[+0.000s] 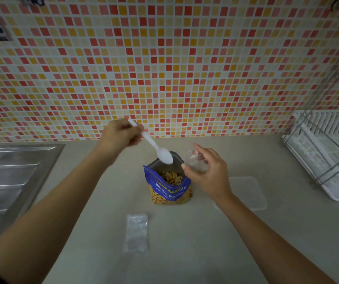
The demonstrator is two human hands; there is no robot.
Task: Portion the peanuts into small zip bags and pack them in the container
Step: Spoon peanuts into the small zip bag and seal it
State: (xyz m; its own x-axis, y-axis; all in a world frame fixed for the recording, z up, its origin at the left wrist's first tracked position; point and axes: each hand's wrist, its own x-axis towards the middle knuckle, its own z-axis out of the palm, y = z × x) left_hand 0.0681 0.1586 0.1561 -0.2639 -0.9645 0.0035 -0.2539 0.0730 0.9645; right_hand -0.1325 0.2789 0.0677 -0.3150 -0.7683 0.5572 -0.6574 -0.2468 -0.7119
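An opened blue bag of salted peanuts (169,187) stands upright in the middle of the counter, with peanuts showing in its mouth. My left hand (119,136) grips the handle of a white plastic spoon (158,149), whose bowl hovers just above the bag's opening. My right hand (207,173) holds a small clear zip bag (195,161) right beside the peanut bag's upper right edge. A stack of small clear zip bags (136,232) lies flat on the counter in front of the peanut bag. A clear plastic container (246,191) sits to the right, partly behind my right wrist.
A steel sink drainboard (10,177) takes up the left side. A white dish rack (328,152) with a wire frame stands at the right. A mosaic-tiled wall rises right behind the beige counter (195,253).
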